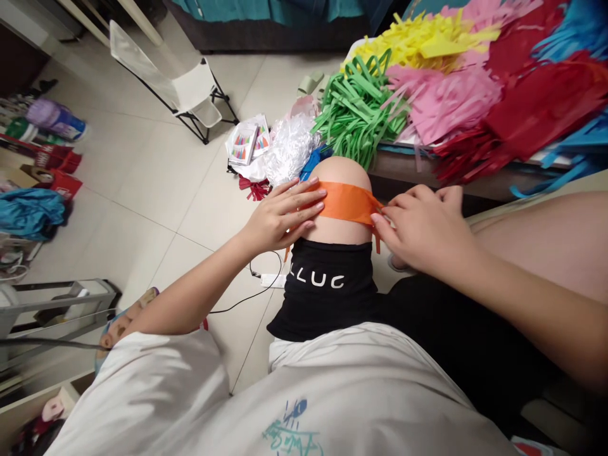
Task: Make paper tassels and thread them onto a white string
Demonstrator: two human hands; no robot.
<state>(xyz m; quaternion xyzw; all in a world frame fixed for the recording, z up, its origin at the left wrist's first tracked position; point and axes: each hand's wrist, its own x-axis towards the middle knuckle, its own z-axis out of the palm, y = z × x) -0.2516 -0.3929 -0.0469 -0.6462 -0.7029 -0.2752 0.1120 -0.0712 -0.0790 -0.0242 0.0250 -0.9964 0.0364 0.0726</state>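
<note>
Orange strip (346, 201) (just one) spans one knee (339, 170), touched by two hands (280, 215) (424, 225).

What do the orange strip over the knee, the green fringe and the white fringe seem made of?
Orange strip: likely thin paper or plastic film, fairly matte; it curves smoothly. Green fringe: probably paper, matte; narrow strands form loops. White fringe: perhaps plastic film, glossy; bright glints show.

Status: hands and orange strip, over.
Left hand on left of orange strip. Right hand at its right end. Strip across bare knee, only hands covering it.
</note>
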